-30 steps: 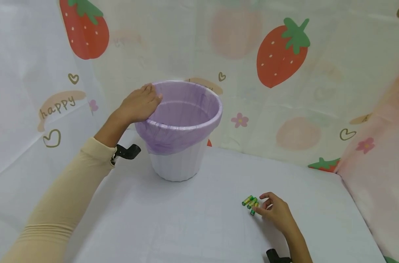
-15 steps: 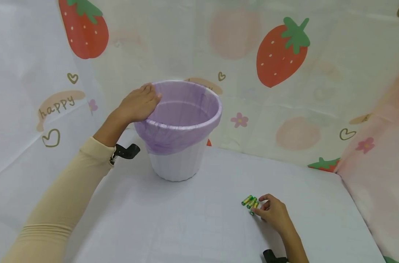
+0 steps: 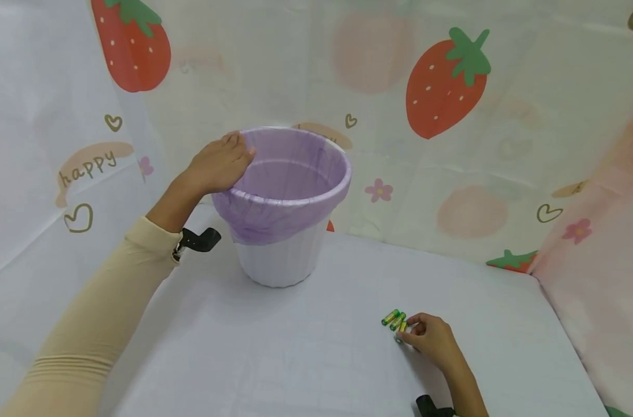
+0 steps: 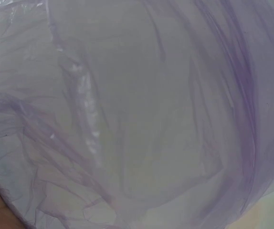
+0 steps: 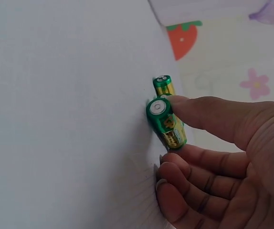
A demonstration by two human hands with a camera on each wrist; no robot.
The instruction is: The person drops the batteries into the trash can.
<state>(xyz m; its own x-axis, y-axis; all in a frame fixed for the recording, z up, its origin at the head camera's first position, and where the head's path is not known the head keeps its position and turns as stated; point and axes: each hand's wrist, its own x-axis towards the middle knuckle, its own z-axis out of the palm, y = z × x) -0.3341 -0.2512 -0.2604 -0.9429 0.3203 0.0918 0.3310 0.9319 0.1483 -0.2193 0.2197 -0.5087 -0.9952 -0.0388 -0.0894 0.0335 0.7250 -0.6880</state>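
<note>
A white trash bin lined with a purple plastic bag stands upright on the white-covered table. My left hand grips the left side of its rim over the bag. The bag fills most of the left wrist view, where only a bit of the hand shows at the lower left. To the right, my right hand pinches the nearest green-and-gold battery between thumb and index finger, low at the tabletop. Beside it lie other batteries of the same kind, close together; in the right wrist view they are partly hidden behind it.
A cloth with printed strawberries hangs behind the bin, and a pinkish cloth side rises at the right. White tabletop extends between the bin and the batteries. Black camera mounts sit at both wrists.
My right hand's index finger has come down and closed in on the nearest battery, with the hand shifting slightly left. The left hand and bin stay in place.
</note>
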